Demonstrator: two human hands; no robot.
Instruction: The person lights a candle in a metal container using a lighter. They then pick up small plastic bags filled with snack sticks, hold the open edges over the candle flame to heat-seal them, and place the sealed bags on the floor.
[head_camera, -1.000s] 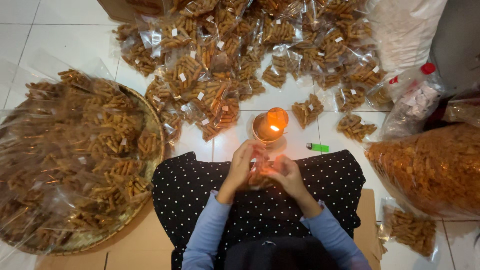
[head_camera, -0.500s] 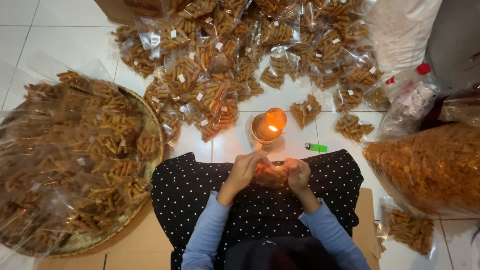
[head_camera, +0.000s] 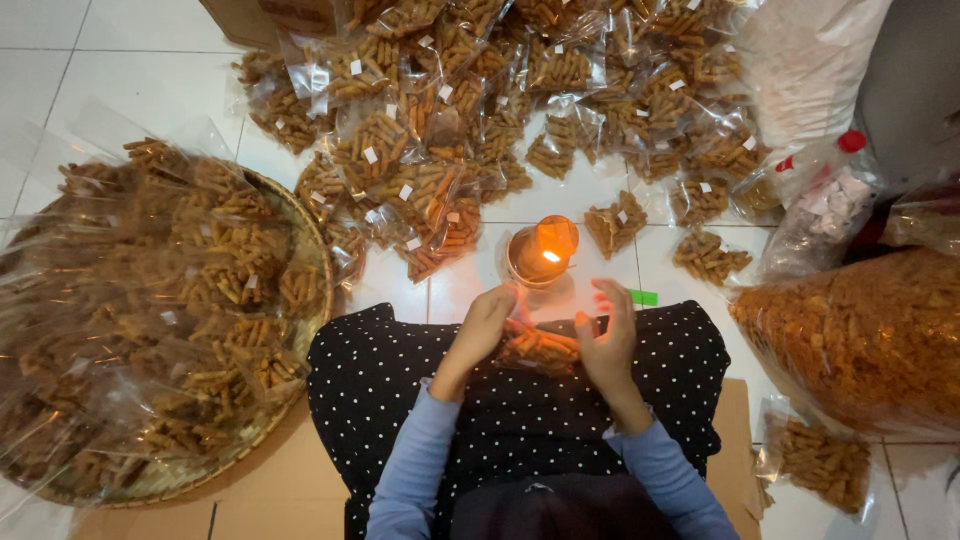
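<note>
My left hand (head_camera: 484, 330) and right hand (head_camera: 608, 335) pinch a small snack bag (head_camera: 540, 347) between them over my lap, just short of the candle (head_camera: 540, 255). I judge the bag's top edge needs holding flat and taut. Beyond lie packed bags (head_camera: 450, 90). My fingers hide the bag's open edge.

Both hands (head_camera: 545, 335) on snack bag (head_camera: 538, 347), candle (head_camera: 540, 254) nr

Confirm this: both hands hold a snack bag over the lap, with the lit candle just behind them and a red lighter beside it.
Not quite: the lighter is green, not red. In the head view, both the left hand and right hand hold the snack bag, behind the lit candle.
</note>
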